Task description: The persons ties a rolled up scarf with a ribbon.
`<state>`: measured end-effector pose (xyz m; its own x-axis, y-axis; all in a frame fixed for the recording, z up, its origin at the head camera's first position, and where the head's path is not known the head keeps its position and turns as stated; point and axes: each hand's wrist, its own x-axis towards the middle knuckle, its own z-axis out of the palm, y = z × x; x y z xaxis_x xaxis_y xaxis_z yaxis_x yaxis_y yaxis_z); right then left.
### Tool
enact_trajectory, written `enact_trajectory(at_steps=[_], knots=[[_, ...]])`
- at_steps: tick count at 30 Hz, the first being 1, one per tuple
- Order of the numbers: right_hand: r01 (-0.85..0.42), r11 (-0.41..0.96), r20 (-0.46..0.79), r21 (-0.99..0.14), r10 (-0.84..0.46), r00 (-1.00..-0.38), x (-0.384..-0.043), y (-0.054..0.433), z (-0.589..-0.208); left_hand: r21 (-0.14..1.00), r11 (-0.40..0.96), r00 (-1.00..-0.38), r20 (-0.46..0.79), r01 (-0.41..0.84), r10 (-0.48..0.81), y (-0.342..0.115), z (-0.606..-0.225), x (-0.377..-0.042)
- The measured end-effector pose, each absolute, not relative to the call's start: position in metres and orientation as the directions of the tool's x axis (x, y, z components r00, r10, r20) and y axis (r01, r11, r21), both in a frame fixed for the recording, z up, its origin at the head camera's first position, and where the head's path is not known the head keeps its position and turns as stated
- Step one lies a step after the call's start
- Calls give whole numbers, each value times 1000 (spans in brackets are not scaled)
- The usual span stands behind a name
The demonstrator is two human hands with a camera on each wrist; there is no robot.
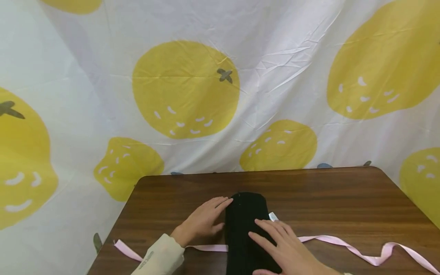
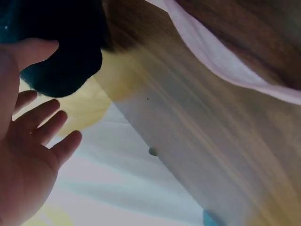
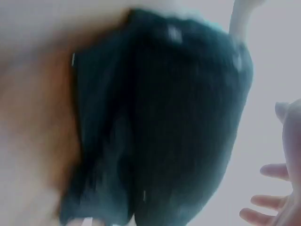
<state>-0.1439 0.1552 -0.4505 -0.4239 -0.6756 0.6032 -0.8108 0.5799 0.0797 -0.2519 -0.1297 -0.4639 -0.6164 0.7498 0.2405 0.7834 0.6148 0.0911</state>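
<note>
A black folded cloth [image 1: 242, 233] lies lengthwise on the table in the head view, with a small white tag [image 1: 273, 216] sticking out on its right. My left hand [image 1: 207, 219] is at the cloth's left edge, fingertips by its upper corner. Over the right side of the cloth is my right hand [image 1: 288, 246], its fingers spread and fairly straight. A pink ribbon [image 1: 338, 241] passes beneath the cloth and comes out on both sides. In the left wrist view, the left thumb [image 2: 40, 51] lies in front of the dark cloth [image 2: 70, 70]. The right wrist view is blurred.
The brown wooden table [image 1: 192, 187] has rounded far corners. Behind it hangs a white curtain [image 1: 113, 95] printed with yellow fruit. The ribbon's right part runs in waves toward the table's right side; its left end lies near the left edge.
</note>
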Motion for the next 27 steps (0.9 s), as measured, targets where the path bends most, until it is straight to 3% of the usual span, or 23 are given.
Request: enact_trajectory(at_steps=[5, 8, 12, 18, 27], knots=[[-727, 675, 581, -127, -543, -606, -154, 178, -438, 296, 660, -719, 189, 691, 668, -136, -461, -247], [-680, 696, 571, -231, -469, -674, -163, 191, -439, 429, 635, -750, 182, 643, 636, -139, -461, -245], [-650, 688, 547, -323, -425, -722, -173, 205, -443, 585, 581, -781, 152, 565, 606, -143, -464, -244], [-645, 630, 493, -433, -434, -754, -190, 220, -452, 705, 553, -818, 65, 443, 572, -149, -470, -240], [-544, 576, 305, -610, -463, -832, -208, 242, -470, 734, 560, -831, 11, 384, 556, -152, -477, -233]])
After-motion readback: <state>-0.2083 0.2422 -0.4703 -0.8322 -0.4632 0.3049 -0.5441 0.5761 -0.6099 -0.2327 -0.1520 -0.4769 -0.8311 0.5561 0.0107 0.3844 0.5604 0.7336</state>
